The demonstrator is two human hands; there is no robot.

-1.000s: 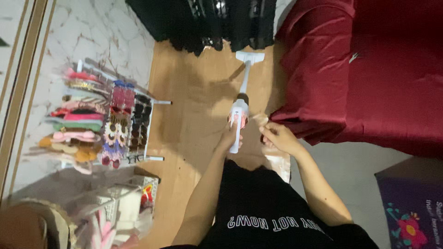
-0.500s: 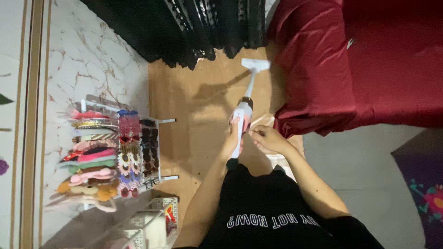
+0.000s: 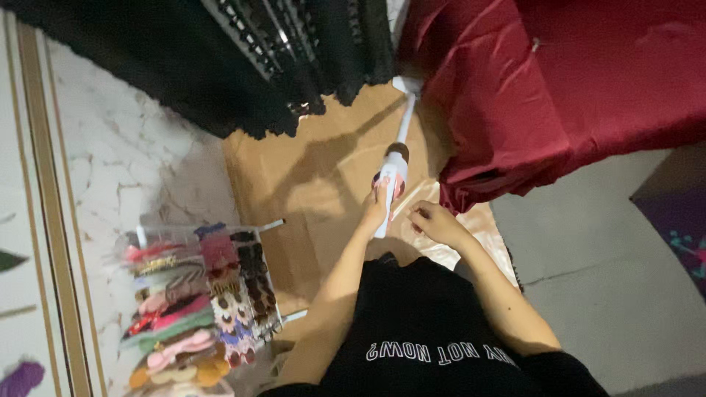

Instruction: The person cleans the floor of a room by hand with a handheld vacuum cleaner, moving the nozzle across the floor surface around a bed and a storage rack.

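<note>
Left hand (image 3: 376, 208) is wrapped around the white stick vacuum cleaner (image 3: 391, 176). Right hand (image 3: 434, 223) hangs loosely curled just right of it, holding nothing I can see.

Both arms reach forward, left hand (image 3: 376, 208) curled closed in a grip, right hand (image 3: 434, 220) loosely bent.

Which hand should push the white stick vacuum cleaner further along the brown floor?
Left, probably. The left hand is wrapped round the white stick vacuum cleaner, whose head reaches toward the dark red cloth. The right hand is beside it, off the handle.
</note>
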